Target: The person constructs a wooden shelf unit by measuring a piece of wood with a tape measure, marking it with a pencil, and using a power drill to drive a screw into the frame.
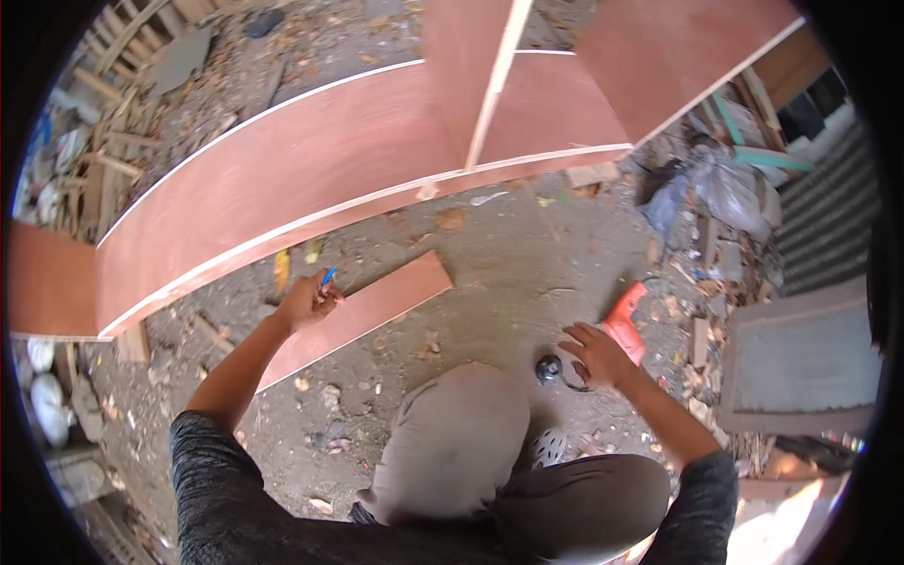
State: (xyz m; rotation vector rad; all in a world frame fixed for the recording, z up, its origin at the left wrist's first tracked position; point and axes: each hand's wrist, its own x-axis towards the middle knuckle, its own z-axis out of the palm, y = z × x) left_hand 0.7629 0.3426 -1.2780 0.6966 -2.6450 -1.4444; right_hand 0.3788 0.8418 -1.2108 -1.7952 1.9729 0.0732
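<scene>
1. Head view: the left hand [306, 303] grips a blue pen-like thing [329, 276] by the loose board [386, 311], which lies on the ground [527, 235].
2. The right hand [597, 358] spreads its fingers beside the red drill [624, 322]; contact, I can't tell.
3. I'd judge it's reaching; gripping the drill would call for closing those fingers.
4. A black round thing [548, 368] crowds the fingertips; beyond, a big wooden frame [282, 179].

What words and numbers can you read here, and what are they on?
None that I can read.
Red tool by the right hand: no readable lettering.
Small blue thing in the left hand: too small to tell.
Plastic bag: too blurred to tell.
Narrow board: no writing shows.
</scene>
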